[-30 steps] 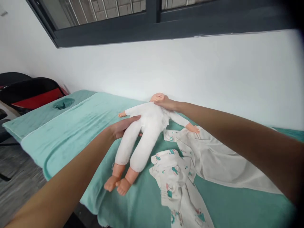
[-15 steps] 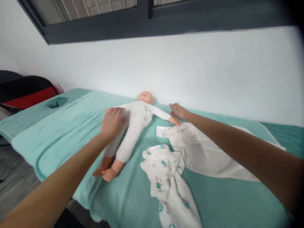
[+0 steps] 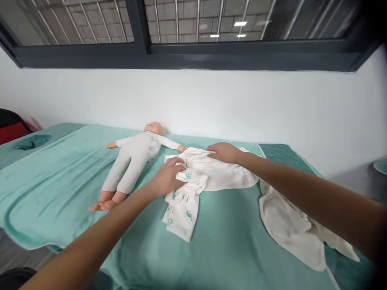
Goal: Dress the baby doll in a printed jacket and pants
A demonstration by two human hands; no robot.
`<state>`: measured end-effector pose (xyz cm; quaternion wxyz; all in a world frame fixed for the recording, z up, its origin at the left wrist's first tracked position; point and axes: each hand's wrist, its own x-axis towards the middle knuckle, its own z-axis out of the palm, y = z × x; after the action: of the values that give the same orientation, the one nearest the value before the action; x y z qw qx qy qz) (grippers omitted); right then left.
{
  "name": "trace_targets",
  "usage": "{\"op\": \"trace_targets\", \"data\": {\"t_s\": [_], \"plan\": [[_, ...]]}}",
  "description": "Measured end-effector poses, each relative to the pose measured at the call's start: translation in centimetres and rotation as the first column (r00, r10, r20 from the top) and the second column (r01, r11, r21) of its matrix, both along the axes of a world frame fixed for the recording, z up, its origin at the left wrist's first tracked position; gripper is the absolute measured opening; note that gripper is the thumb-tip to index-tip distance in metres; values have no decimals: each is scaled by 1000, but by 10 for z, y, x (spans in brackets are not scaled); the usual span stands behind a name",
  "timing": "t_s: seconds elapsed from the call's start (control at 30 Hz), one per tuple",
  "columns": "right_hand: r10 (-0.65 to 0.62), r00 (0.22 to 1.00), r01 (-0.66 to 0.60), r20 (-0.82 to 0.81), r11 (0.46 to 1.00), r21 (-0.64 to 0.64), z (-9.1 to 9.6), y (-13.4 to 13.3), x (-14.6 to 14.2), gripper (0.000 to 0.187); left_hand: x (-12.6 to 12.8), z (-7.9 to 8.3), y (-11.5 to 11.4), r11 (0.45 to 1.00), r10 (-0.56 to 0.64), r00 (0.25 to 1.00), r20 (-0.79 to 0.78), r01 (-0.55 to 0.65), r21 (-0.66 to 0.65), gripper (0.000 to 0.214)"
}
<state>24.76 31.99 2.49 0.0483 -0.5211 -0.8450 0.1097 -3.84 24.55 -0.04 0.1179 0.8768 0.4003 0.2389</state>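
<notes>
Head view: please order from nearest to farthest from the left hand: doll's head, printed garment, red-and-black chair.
From the left hand:
1. Printed garment, touching the hand
2. Doll's head, farther back, slightly left
3. Red-and-black chair, far left edge

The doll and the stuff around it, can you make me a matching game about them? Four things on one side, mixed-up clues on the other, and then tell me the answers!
Things:
1. doll
2. left hand
3. right hand
4. window frame

Clues:
A. touching the patterned cloth
B. dark, above the white wall
C. lying face up on the green cover
D. touching the plain white cloth

Right pairs: 1-C, 2-A, 3-D, 4-B
</notes>
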Motion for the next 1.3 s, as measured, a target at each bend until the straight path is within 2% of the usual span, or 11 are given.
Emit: {"op": "trace_targets", "data": {"t_s": [0.17, 0.3, 0.43, 0.57, 0.73, 0.83, 0.9, 1.0, 1.13, 1.23, 1.3], "plan": [[312, 920, -306, -237, 950, 65, 51, -73, -5, 28, 56, 23, -11, 947, -112, 975, -190, 163, 276, 26], [170, 973, -180, -154, 982, -53, 73, -116, 25, 24, 70, 29, -24, 908, -39, 963, -268, 146, 392, 27], [-21, 994, -2, -104, 976, -218, 51, -147, 51, 39, 69, 41, -42, 866, 243, 969, 45, -237, 440, 26], [-54, 899, 7, -435, 994, -108, -4, -185, 25, 39, 75, 60, -77, 813, 479, 791, 382, -563, 147, 34], [-248, 224, 106, -942, 968, -229, -74, -239, -59, 43, 75, 46, -144, 954, 300, 785, 542, -263, -147, 37], [-438, -369, -37, -820, 888, -457, -105, -278, -110, 54, 50, 23, -177, 975, 161, 855, 494, -61, -213, 58], [-476, -550, -194, -687, 872, -449, -114, -303, -136, 63, 28, 8, -192, 957, 168, 857, 487, -23, -289, 77], [-484, -541, -361, -688, 872, -330, -112, -332, -154, 70, 0, -10, -210, 882, 301, 807, 508, -33, -469, 74], [-458, -214, -469, -863, 823, -321, -105, -353, -140, 76, -15, -31, -235, 812, 462, 734, 497, -125, -569, 46], [-475, -19, -404, -880, 809, -427, -125, -367, -121, 60, -27, -51, -250, 780, 584, 637, 504, -267, -567, 42], [-535, -46, -382, -844, 790, -480, -153, -382, -109, 55, -45, -69, -257, 748, 659, 531, 533, -386, -540, 47]]}}
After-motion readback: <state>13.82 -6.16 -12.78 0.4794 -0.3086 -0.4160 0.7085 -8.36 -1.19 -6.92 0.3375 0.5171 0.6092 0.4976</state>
